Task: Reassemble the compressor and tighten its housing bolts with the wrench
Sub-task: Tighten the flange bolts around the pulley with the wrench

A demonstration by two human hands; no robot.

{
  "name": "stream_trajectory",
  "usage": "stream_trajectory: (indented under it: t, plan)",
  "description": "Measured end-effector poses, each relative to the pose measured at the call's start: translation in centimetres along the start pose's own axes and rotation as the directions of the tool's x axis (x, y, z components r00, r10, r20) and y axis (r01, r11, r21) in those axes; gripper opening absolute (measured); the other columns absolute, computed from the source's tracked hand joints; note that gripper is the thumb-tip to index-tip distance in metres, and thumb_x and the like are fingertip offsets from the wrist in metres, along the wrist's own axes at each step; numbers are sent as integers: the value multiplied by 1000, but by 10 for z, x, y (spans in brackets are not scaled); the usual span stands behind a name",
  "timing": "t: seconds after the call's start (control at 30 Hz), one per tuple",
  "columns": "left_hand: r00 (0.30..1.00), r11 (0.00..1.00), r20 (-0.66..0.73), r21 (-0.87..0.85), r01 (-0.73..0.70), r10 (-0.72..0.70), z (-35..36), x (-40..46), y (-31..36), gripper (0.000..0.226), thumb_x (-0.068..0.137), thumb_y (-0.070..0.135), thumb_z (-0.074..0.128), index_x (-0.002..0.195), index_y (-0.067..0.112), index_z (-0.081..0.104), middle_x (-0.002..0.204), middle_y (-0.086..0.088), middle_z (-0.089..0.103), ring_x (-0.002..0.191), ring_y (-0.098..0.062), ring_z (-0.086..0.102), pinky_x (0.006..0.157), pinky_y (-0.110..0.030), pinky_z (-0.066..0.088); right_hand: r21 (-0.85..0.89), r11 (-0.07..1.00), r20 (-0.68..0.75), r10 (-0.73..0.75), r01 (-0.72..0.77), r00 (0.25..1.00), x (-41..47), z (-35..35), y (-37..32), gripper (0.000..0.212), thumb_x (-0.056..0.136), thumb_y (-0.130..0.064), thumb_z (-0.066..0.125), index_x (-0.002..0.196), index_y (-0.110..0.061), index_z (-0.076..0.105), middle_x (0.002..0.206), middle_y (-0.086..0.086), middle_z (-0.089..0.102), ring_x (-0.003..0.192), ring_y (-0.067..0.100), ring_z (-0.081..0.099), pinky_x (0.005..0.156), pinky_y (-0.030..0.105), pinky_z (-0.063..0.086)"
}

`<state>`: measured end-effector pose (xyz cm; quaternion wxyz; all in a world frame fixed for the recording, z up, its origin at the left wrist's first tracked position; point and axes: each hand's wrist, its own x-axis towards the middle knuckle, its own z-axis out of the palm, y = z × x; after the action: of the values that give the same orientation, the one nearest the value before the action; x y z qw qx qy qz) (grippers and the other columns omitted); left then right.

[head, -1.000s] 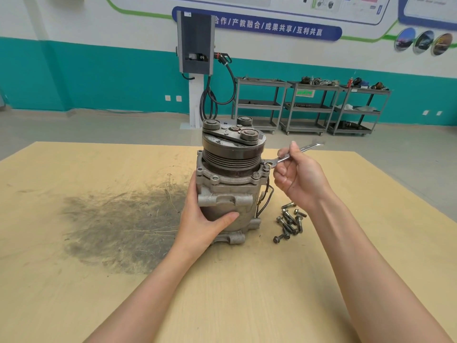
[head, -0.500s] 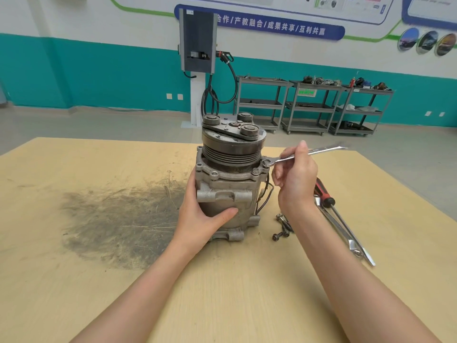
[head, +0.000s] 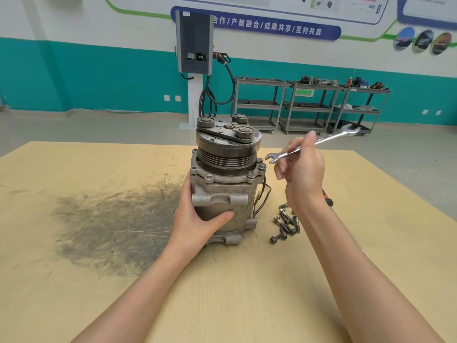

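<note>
Wrench (head: 309, 146) in right hand (head: 303, 169), just beside compressor (head: 225, 184).

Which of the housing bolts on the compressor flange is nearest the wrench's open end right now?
The bolt at the flange's right corner. The wrench, held in the right hand, has its open end just beside it, not seated; the other flange bolts sit further left, toward the front.

Pale wooden table (head: 247, 305) with dark smudge (head: 111, 229), upright compressor (head: 222, 184), loose bolts (head: 285, 222) just beside it.
</note>
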<state>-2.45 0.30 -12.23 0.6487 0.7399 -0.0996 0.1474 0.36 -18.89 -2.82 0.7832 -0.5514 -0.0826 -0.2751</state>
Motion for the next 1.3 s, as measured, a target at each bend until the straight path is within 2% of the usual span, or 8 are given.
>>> stream_trajectory:
  t: [0.07, 0.23, 0.47, 0.77, 0.93, 1.03, 1.2, 1.3]
  plan:
    - [1000, 1000, 2, 1, 6, -6, 0, 0, 0, 112, 54, 52, 86, 150, 32, 30, 141, 11, 56, 133, -7, 50, 115, -44, 39, 11, 990, 39, 141, -141, 989, 4, -3, 1, 49, 107, -40, 25, 74, -13, 50, 42, -1, 44, 37, 13, 41, 40, 19, 36]
    - [1000, 1000, 2, 12, 7, -7, 0, 0, 0, 111, 54, 52, 85, 149, 34, 30, 140, 13, 56, 131, -4, 50, 115, -41, 39, 102, 914, 154, 375, -392, 914, 3, -4, 2, 44, 106, -42, 28, 80, -14, 49, 46, -2, 44, 40, 10, 42, 40, 21, 38]
    - [1000, 1000, 1, 8, 18, -18, 0, 0, 1, 109, 53, 51, 85, 147, 27, 34, 138, 8, 58, 130, -8, 53, 114, -42, 40, 20, 813, 249, 560, -582, 790, 8, -5, -8, 43, 106, -43, 29, 79, -16, 49, 49, -2, 42, 44, 11, 38, 42, 20, 34]
    - [1000, 999, -4, 31, 16, -16, 0, 0, 2, 111, 54, 52, 84, 149, 29, 32, 138, 12, 57, 130, -5, 51, 114, -41, 40, -37, 806, 305, 572, -590, 761, 15, -6, -15, 37, 106, -38, 33, 84, -15, 51, 42, -10, 32, 35, 5, 27, 37, 17, 26]
    - [1000, 999, -12, 38, 21, -20, 0, 0, 2, 114, 53, 52, 84, 150, 25, 31, 140, 9, 55, 132, -8, 49, 114, -43, 39, -155, 852, 209, 523, -500, 826, 14, -2, -16, 25, 106, -30, 38, 97, -12, 54, 41, -9, 33, 35, 7, 27, 39, 19, 24]
    - [999, 999, -11, 34, 32, -32, 1, -1, 3, 117, 52, 53, 84, 152, 26, 28, 142, 9, 54, 133, -8, 48, 115, -43, 39, -136, 863, 158, 504, -487, 849, 12, 2, -16, 18, 104, -26, 47, 92, -14, 49, 43, -8, 37, 36, 8, 32, 37, 18, 29]
    - [999, 999, -10, 37, 33, -33, 0, -1, 4, 116, 53, 52, 84, 151, 23, 30, 142, 5, 54, 134, -11, 49, 114, -45, 40, -60, 855, 242, 513, -515, 824, 11, 2, -15, 22, 103, -27, 47, 86, -15, 52, 43, -7, 38, 36, 7, 33, 39, 18, 30]
    - [1000, 999, -6, 32, 30, -30, 0, -1, 4, 115, 53, 51, 84, 151, 25, 30, 141, 5, 55, 134, -12, 49, 115, -45, 39, -72, 846, 276, 526, -528, 805, 11, 1, -13, 25, 104, -28, 45, 85, -14, 55, 42, -7, 37, 35, 6, 33, 39, 18, 29]
